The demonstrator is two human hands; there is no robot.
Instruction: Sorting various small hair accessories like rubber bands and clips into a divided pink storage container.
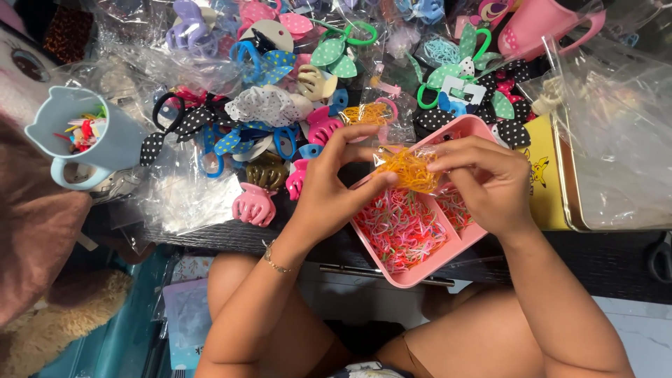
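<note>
While both hands pinch it, a small clear bag of orange elastics (409, 169) hangs between left hand (329, 183) and right hand (483, 183), just above a pink divided tray (413, 274).

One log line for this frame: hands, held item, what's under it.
left hand: pinching bag | right hand: pinching bag | bag: clear, orange bands inside, over pink tray | tray: mixed-colour bands | around: hair clips, bows

Glossy clear plastic bag (408, 170); smooth matt pink plastic tray (420, 269).
</note>
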